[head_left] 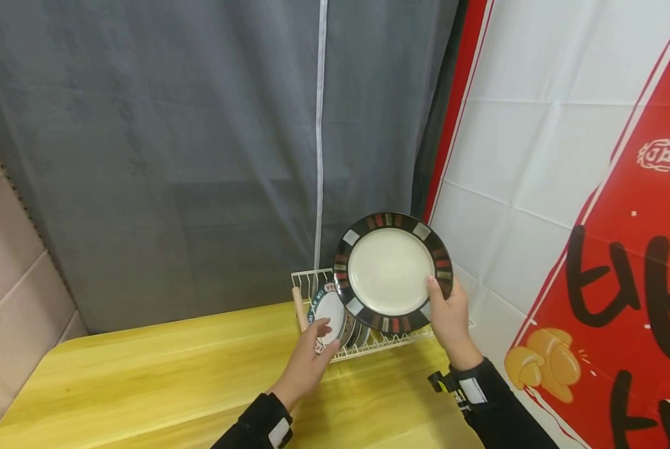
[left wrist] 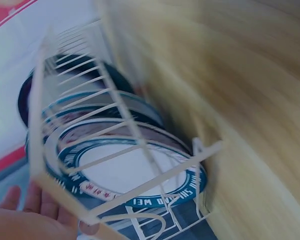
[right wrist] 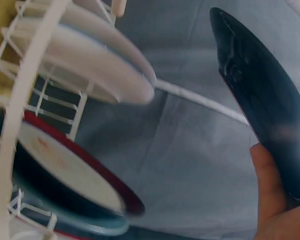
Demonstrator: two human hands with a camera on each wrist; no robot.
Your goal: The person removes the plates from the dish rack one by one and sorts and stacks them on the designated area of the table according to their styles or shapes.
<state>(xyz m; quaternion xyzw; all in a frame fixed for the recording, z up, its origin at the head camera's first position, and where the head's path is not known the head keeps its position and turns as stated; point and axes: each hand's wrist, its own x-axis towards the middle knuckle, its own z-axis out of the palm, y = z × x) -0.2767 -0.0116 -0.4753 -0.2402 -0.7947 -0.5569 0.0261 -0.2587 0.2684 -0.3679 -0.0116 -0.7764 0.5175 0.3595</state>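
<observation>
My right hand (head_left: 451, 315) grips a round plate (head_left: 391, 271) by its right rim, thumb on the face. The plate has a cream centre and a black rim with red, brown and grey blocks; its glossy dark underside shows in the right wrist view. It is tilted up above a white wire dish rack (head_left: 379, 347), hiding part of it. Several plates stand in the rack, the front one a white plate (left wrist: 125, 170) with a green lettered rim. At the rack's left end is my left hand (head_left: 306, 362), fingers apart and holding nothing.
The rack stands on a yellow wood-grain table (head_left: 161, 374), close to the grey curtain (head_left: 200, 156) behind. A wooden handle (head_left: 299, 308) sits at its left end. To the right hangs a red and white printed sheet (head_left: 536, 206). Pale padded panels (head_left: 15, 262) border the left.
</observation>
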